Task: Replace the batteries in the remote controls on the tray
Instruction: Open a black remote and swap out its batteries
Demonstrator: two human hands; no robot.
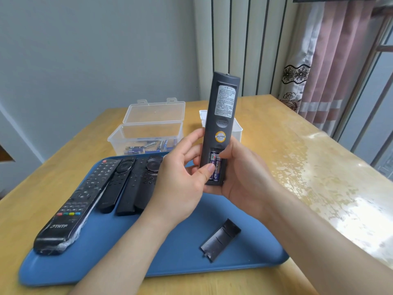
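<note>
I hold a dark grey remote (223, 111) upright above the blue tray (170, 252), its back toward me and its battery bay open. Two purple batteries (215, 167) sit in the bay. My right hand (240, 179) grips the remote's lower end from the right, thumb at the top of the bay. My left hand (180, 184) holds the remote's left side, its thumb pressing on the batteries. The removed battery cover (220, 239) lies on the tray's right part. Several black remotes (119, 184) lie side by side on the tray's left, the biggest one (72, 207) wrapped in clear film.
A clear plastic box (148, 126) with its lid up holds several batteries behind the tray. A white container (237, 128) stands behind the raised remote. The wooden table (319, 167) runs on to the right, with curtains and a window beyond.
</note>
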